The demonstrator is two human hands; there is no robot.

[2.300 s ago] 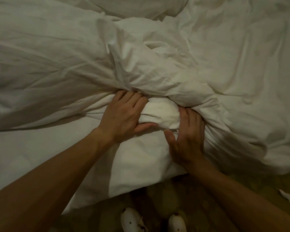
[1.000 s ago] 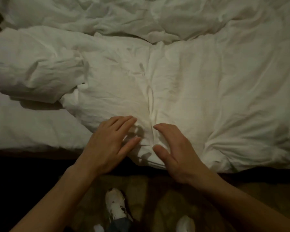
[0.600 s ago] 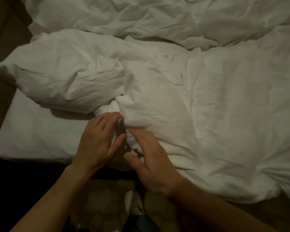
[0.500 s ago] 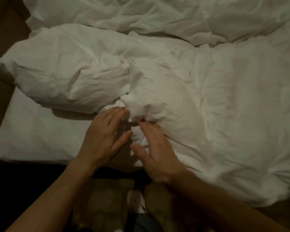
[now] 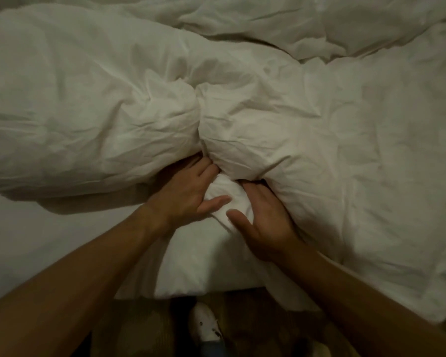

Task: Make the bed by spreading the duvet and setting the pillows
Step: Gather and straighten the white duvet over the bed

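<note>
The white duvet (image 5: 281, 119) lies bunched across the bed (image 5: 36, 240) — its near fold sits between both hands. The left hand (image 5: 183, 191) and right hand (image 5: 264, 220) clutch that fold, fingertips buried under the bulk, thumbs pressed on top.

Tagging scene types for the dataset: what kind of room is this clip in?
Most likely a bedroom, possibly a hotel room. A rumpled white duvet lies bunched across a bed with a white bottom sheet, which both hands reach into; the person stands at the bed's edge in a white shoe on a patterned floor.
</note>
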